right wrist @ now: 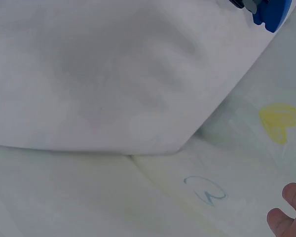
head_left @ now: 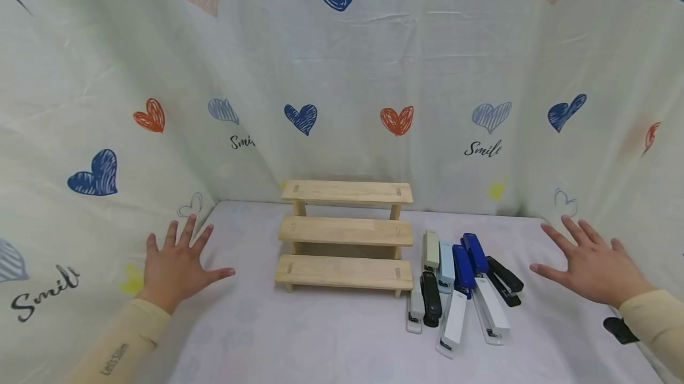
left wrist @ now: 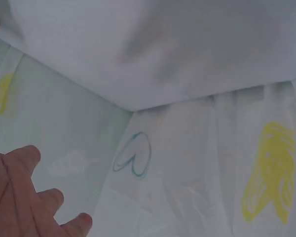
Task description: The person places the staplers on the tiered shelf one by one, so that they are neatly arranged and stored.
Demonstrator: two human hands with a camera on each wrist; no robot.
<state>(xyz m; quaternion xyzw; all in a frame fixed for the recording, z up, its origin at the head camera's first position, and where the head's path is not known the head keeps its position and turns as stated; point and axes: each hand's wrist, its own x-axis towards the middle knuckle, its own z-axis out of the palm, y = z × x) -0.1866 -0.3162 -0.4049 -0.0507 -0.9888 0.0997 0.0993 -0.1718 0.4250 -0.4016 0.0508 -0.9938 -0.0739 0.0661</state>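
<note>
My left hand (head_left: pixel 179 268) is spread wide over the table's left side, holding nothing. Opposite it, my right hand (head_left: pixel 598 265) is also spread with nothing in it, to the right of a cluster of staplers. A three-step wooden rack (head_left: pixel 344 229) stands between the hands, toward the back. Beside its right end lie several staplers close together: a pale green one (head_left: pixel 430 247), a light blue one (head_left: pixel 446 260), two dark blue ones (head_left: pixel 464 265), black ones (head_left: pixel 504 277) and white ones (head_left: pixel 454 319). In the right wrist view, part of a blue stapler (right wrist: pixel 274 15) shows at the top.
A white-covered table (head_left: pixel 230 336) carries the rack and staplers. Behind it and along both sides hangs a pale curtain (head_left: pixel 352 63) printed with hearts and the word "Smile". Under the right wrist shows a small black object (head_left: pixel 620 330).
</note>
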